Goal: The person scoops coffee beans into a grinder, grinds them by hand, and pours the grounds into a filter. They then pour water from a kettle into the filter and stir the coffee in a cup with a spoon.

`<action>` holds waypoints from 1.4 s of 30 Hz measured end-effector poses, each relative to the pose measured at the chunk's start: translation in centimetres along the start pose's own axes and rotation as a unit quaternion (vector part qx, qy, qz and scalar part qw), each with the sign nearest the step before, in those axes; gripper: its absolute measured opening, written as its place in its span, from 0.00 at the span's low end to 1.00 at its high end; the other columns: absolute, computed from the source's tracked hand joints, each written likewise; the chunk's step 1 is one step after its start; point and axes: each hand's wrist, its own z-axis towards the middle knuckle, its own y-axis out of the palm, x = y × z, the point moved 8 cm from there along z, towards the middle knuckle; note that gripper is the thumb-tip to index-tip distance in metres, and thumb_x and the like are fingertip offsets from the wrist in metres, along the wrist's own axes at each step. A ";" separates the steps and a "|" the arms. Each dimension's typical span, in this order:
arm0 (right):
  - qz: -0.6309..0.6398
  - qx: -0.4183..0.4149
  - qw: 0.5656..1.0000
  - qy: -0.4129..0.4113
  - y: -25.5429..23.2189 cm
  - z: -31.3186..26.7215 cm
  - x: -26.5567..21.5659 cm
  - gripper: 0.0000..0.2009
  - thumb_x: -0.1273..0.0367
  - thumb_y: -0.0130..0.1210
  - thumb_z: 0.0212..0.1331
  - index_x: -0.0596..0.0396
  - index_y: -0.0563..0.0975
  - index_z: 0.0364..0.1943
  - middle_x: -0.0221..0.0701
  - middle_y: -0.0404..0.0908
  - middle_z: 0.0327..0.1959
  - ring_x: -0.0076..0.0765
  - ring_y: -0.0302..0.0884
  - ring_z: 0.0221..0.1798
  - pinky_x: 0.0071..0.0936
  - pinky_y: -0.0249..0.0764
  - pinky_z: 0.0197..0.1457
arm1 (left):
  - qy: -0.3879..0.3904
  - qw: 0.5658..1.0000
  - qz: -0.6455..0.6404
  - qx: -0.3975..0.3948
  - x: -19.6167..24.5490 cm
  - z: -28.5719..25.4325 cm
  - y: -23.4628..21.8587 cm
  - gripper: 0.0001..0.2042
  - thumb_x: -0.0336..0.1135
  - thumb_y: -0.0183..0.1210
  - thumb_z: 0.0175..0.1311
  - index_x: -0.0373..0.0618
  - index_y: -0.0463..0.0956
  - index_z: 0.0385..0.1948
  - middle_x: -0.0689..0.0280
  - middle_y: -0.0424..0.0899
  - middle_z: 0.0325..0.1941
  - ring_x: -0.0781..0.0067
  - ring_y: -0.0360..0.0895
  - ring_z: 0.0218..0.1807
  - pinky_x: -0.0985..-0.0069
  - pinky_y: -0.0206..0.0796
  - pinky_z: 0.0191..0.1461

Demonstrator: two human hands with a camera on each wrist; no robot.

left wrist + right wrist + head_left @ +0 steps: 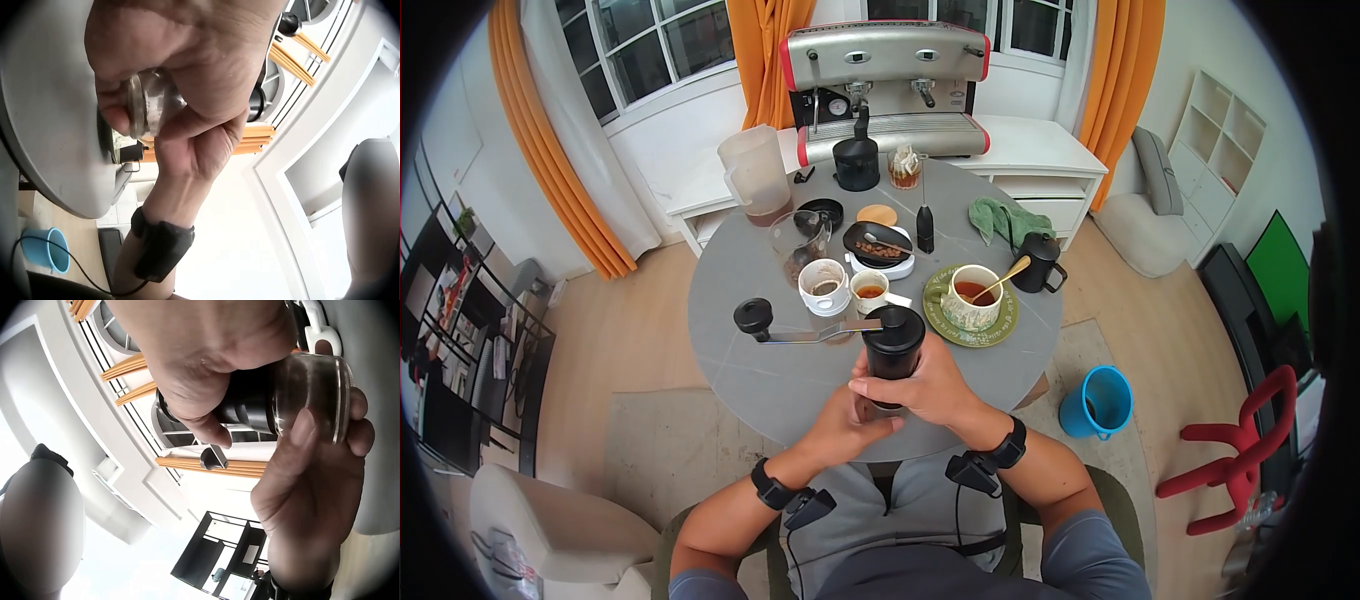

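Held upright at the table's near edge is a black hand coffee grinder (893, 345), its crank pointing left to a round black knob (753, 318). My right hand (940, 385) grips the grinder's black body. Lower down, my left hand (840, 425) holds the clear jar (312, 384) at its base, thumb and fingers wrapped around it in the right wrist view. Just beyond the grinder stand a white cup of brown liquid (870, 288) and a white dripper (825, 285). To the right, a green patterned cup (972, 310) with a gold spoon sits on a green saucer (1000, 335).
Farther back are a black dish of coffee beans (878, 250) on a white scale, a frother (925, 230), a black kettle (857, 163) and a plastic pitcher (758, 170). A small black pot (1038, 262) stands near the right edge. On the floor is a blue bucket (1097, 402).
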 end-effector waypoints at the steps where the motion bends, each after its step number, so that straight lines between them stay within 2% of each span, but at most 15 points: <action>1: 0.002 0.000 1.000 0.000 0.0 0.0 0.2 0.14 0.69 0.74 0.50 0.57 0.81 0.37 0.27 0.85 0.36 0.21 0.80 0.39 0.24 0.76 0.46 | -0.001 1.000 0.001 0.000 0.2 0.1 0.0 0.37 0.24 0.72 0.54 0.39 0.61 0.66 0.65 0.79 0.57 0.72 0.79 0.57 0.71 0.76 0.60; 4: -0.027 0.009 0.999 -0.043 0.5 0.1 -0.1 0.14 0.69 0.74 0.50 0.56 0.80 0.37 0.26 0.84 0.36 0.21 0.80 0.39 0.24 0.76 0.46 | -0.031 0.993 0.112 0.018 -0.3 0.4 -0.4 0.37 0.24 0.72 0.54 0.39 0.60 0.66 0.63 0.77 0.59 0.72 0.77 0.61 0.71 0.75 0.61; 7: -0.083 0.016 0.994 -0.066 0.7 0.3 -0.4 0.14 0.70 0.74 0.50 0.56 0.80 0.38 0.25 0.84 0.35 0.20 0.80 0.39 0.24 0.77 0.45 | 0.070 0.965 0.243 0.067 -0.5 0.8 -0.7 0.37 0.22 0.72 0.53 0.40 0.61 0.66 0.63 0.77 0.59 0.74 0.76 0.61 0.73 0.75 0.61; 10: -0.050 0.019 0.998 -0.040 0.1 0.1 0.4 0.15 0.69 0.74 0.50 0.56 0.80 0.39 0.25 0.83 0.35 0.20 0.79 0.39 0.24 0.77 0.45 | 0.067 0.973 0.211 0.058 -0.4 0.9 -0.5 0.38 0.23 0.74 0.50 0.41 0.62 0.65 0.65 0.80 0.56 0.73 0.79 0.57 0.72 0.75 0.60; 13: -0.005 0.011 1.000 -0.011 -0.2 -0.3 0.9 0.17 0.68 0.75 0.49 0.56 0.79 0.39 0.25 0.83 0.35 0.20 0.79 0.39 0.24 0.76 0.45 | -0.063 0.995 -0.074 0.001 -1.3 0.3 -0.3 0.40 0.26 0.77 0.47 0.41 0.63 0.64 0.64 0.80 0.56 0.72 0.80 0.55 0.71 0.75 0.58; 16: -0.047 0.006 0.998 -0.032 0.4 -0.1 1.1 0.18 0.68 0.75 0.50 0.56 0.79 0.41 0.25 0.83 0.36 0.20 0.79 0.39 0.24 0.76 0.45 | -0.071 0.990 0.125 -0.012 -1.9 0.5 -1.2 0.40 0.26 0.76 0.48 0.42 0.61 0.65 0.63 0.78 0.58 0.71 0.78 0.58 0.72 0.75 0.58; 19: -0.045 0.017 0.998 -0.049 0.8 0.4 1.6 0.17 0.68 0.75 0.50 0.56 0.79 0.42 0.25 0.84 0.36 0.20 0.80 0.39 0.24 0.76 0.46 | 0.061 0.961 0.264 0.062 -0.8 0.1 -1.7 0.37 0.23 0.72 0.50 0.43 0.63 0.64 0.64 0.78 0.57 0.74 0.78 0.57 0.73 0.76 0.57; 22: 0.005 -0.015 1.000 -0.011 1.5 0.4 2.1 0.17 0.67 0.75 0.50 0.56 0.80 0.41 0.25 0.84 0.36 0.20 0.80 0.39 0.23 0.76 0.46 | 0.055 0.988 0.135 0.055 -1.0 -0.1 -2.0 0.32 0.24 0.72 0.50 0.42 0.68 0.60 0.64 0.81 0.53 0.75 0.80 0.53 0.74 0.76 0.56; 25: 0.005 -0.021 1.000 -0.011 1.7 0.4 1.9 0.17 0.66 0.76 0.50 0.56 0.80 0.39 0.25 0.84 0.35 0.20 0.80 0.39 0.23 0.76 0.46 | -0.074 0.997 -0.037 0.000 -2.2 -0.4 -2.6 0.31 0.28 0.74 0.47 0.40 0.71 0.56 0.63 0.83 0.51 0.76 0.81 0.51 0.75 0.75 0.54; 28: -0.073 -0.005 0.994 -0.075 1.9 0.2 1.1 0.17 0.66 0.76 0.50 0.56 0.79 0.40 0.25 0.84 0.36 0.20 0.80 0.39 0.23 0.77 0.46 | -0.061 0.968 0.237 -0.059 -2.2 -0.2 -2.3 0.34 0.27 0.74 0.48 0.40 0.69 0.60 0.61 0.82 0.54 0.76 0.80 0.55 0.74 0.75 0.55; 31: -0.087 0.020 0.993 -0.078 2.1 0.4 0.9 0.18 0.66 0.76 0.50 0.56 0.79 0.41 0.25 0.84 0.37 0.20 0.80 0.39 0.23 0.77 0.46 | 0.063 0.934 0.331 0.121 -0.1 -0.8 -2.5 0.29 0.26 0.73 0.49 0.40 0.73 0.56 0.62 0.85 0.50 0.77 0.81 0.54 0.74 0.76 0.53; 34: -0.037 -0.007 0.997 -0.066 2.2 0.3 1.1 0.19 0.66 0.76 0.50 0.56 0.79 0.41 0.25 0.84 0.37 0.20 0.80 0.39 0.23 0.77 0.46 | 0.172 0.947 0.242 0.126 1.1 -1.3 -1.9 0.27 0.28 0.74 0.49 0.40 0.75 0.54 0.63 0.87 0.44 0.74 0.84 0.49 0.74 0.77 0.51; 37: -0.032 -0.036 0.998 -0.038 2.3 0.3 1.4 0.19 0.66 0.76 0.49 0.56 0.79 0.42 0.25 0.84 0.37 0.20 0.80 0.39 0.24 0.77 0.47 | -0.005 0.999 -0.017 0.050 -1.0 -1.2 -2.5 0.29 0.31 0.76 0.48 0.39 0.74 0.54 0.63 0.87 0.45 0.71 0.85 0.48 0.74 0.77 0.52; 40: -0.050 -0.022 0.997 -0.060 2.4 0.5 1.4 0.19 0.66 0.76 0.50 0.56 0.79 0.42 0.26 0.84 0.37 0.20 0.81 0.41 0.24 0.77 0.48 | -0.036 0.959 0.282 -0.012 -1.4 -0.6 -2.4 0.34 0.31 0.76 0.48 0.40 0.70 0.58 0.60 0.82 0.54 0.73 0.80 0.58 0.74 0.75 0.57; 42: -0.057 0.001 0.996 -0.065 2.4 0.6 1.8 0.20 0.66 0.76 0.50 0.57 0.78 0.43 0.26 0.85 0.38 0.21 0.81 0.42 0.24 0.77 0.48 | 0.087 0.944 0.291 0.132 0.2 -1.1 -2.5 0.31 0.29 0.75 0.49 0.39 0.71 0.57 0.61 0.82 0.53 0.76 0.79 0.56 0.76 0.75 0.54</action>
